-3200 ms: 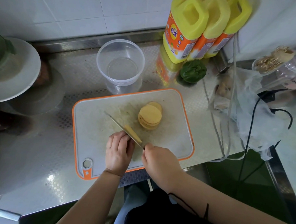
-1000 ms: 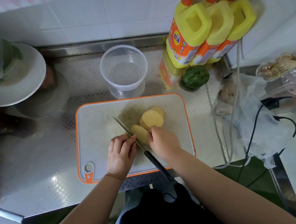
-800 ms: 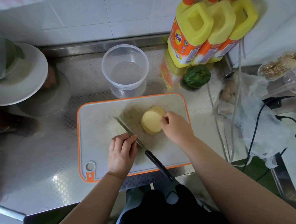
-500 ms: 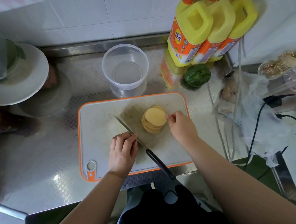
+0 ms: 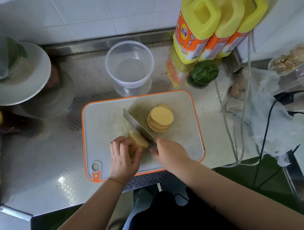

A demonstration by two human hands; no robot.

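Left hand (image 5: 123,156) curled over the near end of a potato chunk (image 5: 138,141), grip closed round it, fingertips on top, thumb on the right side. The chunk lies on the white cutting board with orange rim (image 5: 102,117), lower middle of the board, cut face pointing up-right. Right hand (image 5: 169,152) wrapped round the knife handle, grip tight, handle itself hidden under the fingers. Knife blade (image 5: 138,127) runs diagonally from the hand up-left and sits right against the chunk's cut face; cannot tell if the edge has entered the flesh. Stack of round potato slices (image 5: 161,118) just right of the blade, apart from it, top slice shifted a bit off the pile, one more slice peeking out behind. Board lies on a steel surface (image 5: 44,155), near edge close to the surface's front lip. Behind the board, a clear plastic tub (image 5: 129,66), upright. Right of it, three yellow bottles with orange labels (image 5: 213,23) leaning against the tiled wall, a green pepper (image 5: 204,73) at their base. Far right: crumpled clear plastic bag (image 5: 275,122) with a black cable (image 5: 265,138) across it. Far left: a pale plate (image 5: 31,82) raised above the surface.
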